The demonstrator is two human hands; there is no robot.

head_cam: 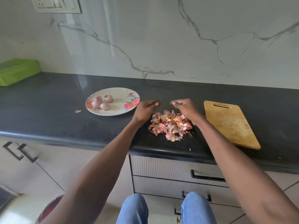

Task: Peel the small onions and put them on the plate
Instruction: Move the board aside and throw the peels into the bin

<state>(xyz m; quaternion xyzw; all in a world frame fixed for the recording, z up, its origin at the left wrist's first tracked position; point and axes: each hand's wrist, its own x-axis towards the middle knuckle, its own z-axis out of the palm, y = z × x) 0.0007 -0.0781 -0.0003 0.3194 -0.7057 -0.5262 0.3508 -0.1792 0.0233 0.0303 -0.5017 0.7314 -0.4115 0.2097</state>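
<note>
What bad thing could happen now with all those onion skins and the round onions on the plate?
1. The pile of onion skins lies near the counter's front edge, so a sweep by the left hand or right hand might push some onto the floor.
2. The four peeled onions sit loose on the plate; a bump may roll them off.

Home kitchen: dark polished stone table (64, 102) against a white marble-veined backsplash (161, 38) with a wall switch plate (56, 4), ribbed drawer fronts (161, 165) with black handles below, wooden cutting board (231, 123), flowered plate (119, 109), green plastic basket (17, 71).
</note>
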